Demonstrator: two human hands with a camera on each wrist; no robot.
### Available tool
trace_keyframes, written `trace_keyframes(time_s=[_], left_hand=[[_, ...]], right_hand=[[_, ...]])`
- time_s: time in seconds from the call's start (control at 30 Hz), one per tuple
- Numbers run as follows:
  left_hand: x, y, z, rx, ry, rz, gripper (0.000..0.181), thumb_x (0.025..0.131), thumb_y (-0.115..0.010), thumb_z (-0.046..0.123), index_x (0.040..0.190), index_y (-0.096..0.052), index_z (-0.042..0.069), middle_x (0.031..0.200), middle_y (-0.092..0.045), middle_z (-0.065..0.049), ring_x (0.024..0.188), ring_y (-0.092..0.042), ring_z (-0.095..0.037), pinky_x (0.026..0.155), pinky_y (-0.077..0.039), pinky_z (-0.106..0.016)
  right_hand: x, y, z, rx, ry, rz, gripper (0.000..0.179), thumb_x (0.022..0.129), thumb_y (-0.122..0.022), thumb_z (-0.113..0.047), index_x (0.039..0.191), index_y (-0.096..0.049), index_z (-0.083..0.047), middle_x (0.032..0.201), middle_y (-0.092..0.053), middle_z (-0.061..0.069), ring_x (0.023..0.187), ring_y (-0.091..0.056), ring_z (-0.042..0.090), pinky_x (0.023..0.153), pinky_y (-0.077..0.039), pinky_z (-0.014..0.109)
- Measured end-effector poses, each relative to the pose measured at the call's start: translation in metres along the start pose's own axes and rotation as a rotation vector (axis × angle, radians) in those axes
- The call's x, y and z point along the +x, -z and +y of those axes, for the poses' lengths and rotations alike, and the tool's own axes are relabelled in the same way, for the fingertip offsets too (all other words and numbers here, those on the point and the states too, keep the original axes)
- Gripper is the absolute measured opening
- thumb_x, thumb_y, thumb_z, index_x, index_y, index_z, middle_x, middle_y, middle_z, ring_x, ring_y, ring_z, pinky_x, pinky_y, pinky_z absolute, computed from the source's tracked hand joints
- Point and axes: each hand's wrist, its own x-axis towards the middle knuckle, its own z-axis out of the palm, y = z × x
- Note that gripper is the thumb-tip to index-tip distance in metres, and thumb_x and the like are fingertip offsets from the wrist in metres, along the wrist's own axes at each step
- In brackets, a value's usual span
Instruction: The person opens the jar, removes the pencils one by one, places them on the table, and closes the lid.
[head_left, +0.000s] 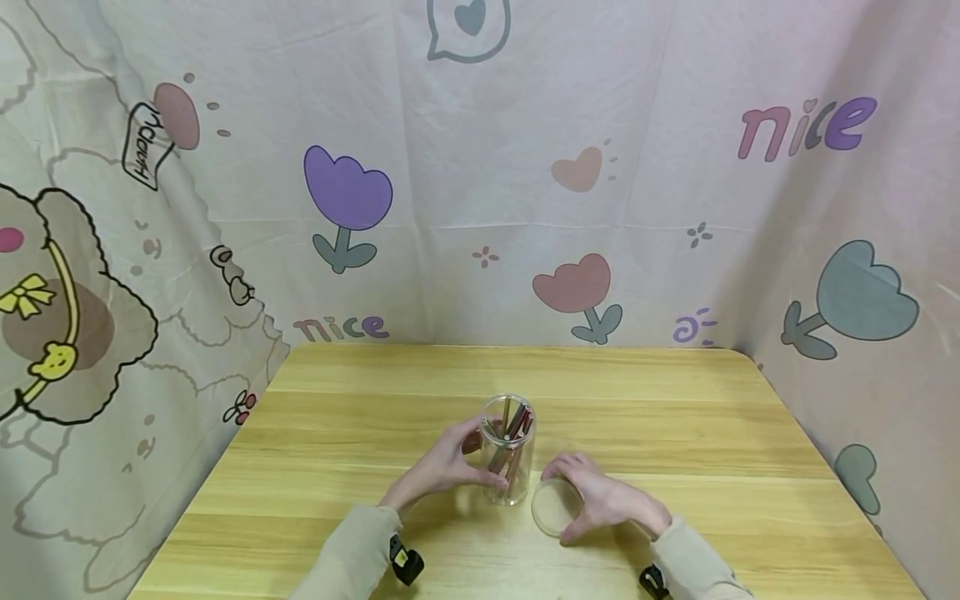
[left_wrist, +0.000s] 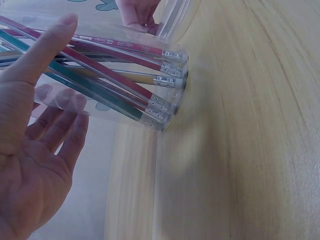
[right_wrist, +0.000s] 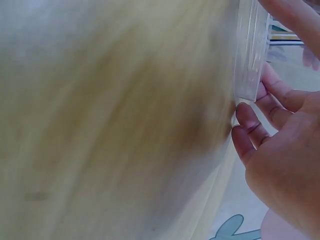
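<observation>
My left hand (head_left: 444, 465) grips a tall clear jar (head_left: 527, 467) from its left side, thumb in front and fingers behind. Inside the jar stand several pencils (left_wrist: 112, 75), mostly red and green, with their eraser ends down at the jar's bottom. The jar is upright; whether its base touches the table is hard to tell. Just right of it, my right hand (head_left: 603, 496) holds a round clear lid (head_left: 557, 508) by its rim, between thumb and fingers. In the right wrist view the lid (right_wrist: 250, 55) appears edge-on, low over the wood.
A light wooden table (head_left: 360, 400) lies under both hands. Its back edge meets a hanging printed cloth (head_left: 465, 167), which also covers the left and right sides. Dark wrist straps (head_left: 406, 562) sit over the sleeves.
</observation>
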Motion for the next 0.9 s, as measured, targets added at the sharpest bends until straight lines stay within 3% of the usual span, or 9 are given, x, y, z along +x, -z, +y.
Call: trace_keyframes(time_s=[0.27, 0.53, 0.6, 0.7, 0.9], left_hand=[[0.000, 0.000, -0.003, 0.000, 0.002, 0.000, 0.082, 0.072, -0.091, 0.020, 0.143, -0.052, 0.014, 0.137, -0.064, -0.012, 0.128, -0.061, -0.033, 0.113, -0.050, -0.037], [0.000, 0.000, -0.003, -0.004, 0.005, -0.003, 0.082, 0.072, -0.091, 0.021, 0.143, -0.052, 0.013, 0.138, -0.064, -0.013, 0.128, -0.061, -0.034, 0.113, -0.050, -0.039], [0.000, 0.000, -0.004, -0.008, 0.007, -0.003, 0.082, 0.072, -0.091, 0.020, 0.143, -0.052, 0.013, 0.138, -0.064, -0.013, 0.128, -0.060, -0.033, 0.114, -0.050, -0.039], [0.000, 0.000, -0.004, -0.007, 0.007, -0.003, 0.081, 0.072, -0.091, 0.019, 0.143, -0.052, 0.014, 0.137, -0.064, -0.013, 0.128, -0.061, -0.033, 0.113, -0.050, -0.039], [0.000, 0.000, -0.002, -0.010, 0.007, -0.003, 0.080, 0.073, -0.091, 0.020, 0.143, -0.052, 0.014, 0.137, -0.064, -0.012, 0.128, -0.061, -0.032, 0.113, -0.050, -0.038]], right_hand=[[-0.001, -0.001, -0.001, -0.020, 0.012, 0.003, 0.074, 0.059, -0.094, -0.030, 0.122, -0.058, -0.012, 0.128, -0.057, 0.002, 0.115, -0.047, 0.017, 0.098, -0.049, 0.032], [-0.002, 0.003, 0.004, 0.124, 0.035, 0.042, 0.074, 0.068, -0.091, -0.032, 0.128, -0.056, -0.007, 0.129, -0.058, 0.009, 0.116, -0.052, 0.029, 0.100, -0.052, 0.038], [-0.001, 0.005, 0.005, 0.158, 0.039, 0.071, 0.070, 0.071, -0.089, -0.031, 0.128, -0.056, -0.005, 0.128, -0.059, 0.011, 0.116, -0.054, 0.031, 0.102, -0.053, 0.042], [0.002, 0.009, 0.007, 0.197, 0.033, 0.135, 0.062, 0.076, -0.086, -0.031, 0.125, -0.058, -0.005, 0.124, -0.063, 0.012, 0.112, -0.057, 0.029, 0.101, -0.053, 0.039], [0.007, 0.020, 0.005, 0.289, 0.076, 0.314, 0.040, 0.081, -0.083, -0.018, 0.114, -0.063, -0.006, 0.105, -0.066, 0.016, 0.090, -0.053, 0.018, 0.084, -0.051, 0.031]])
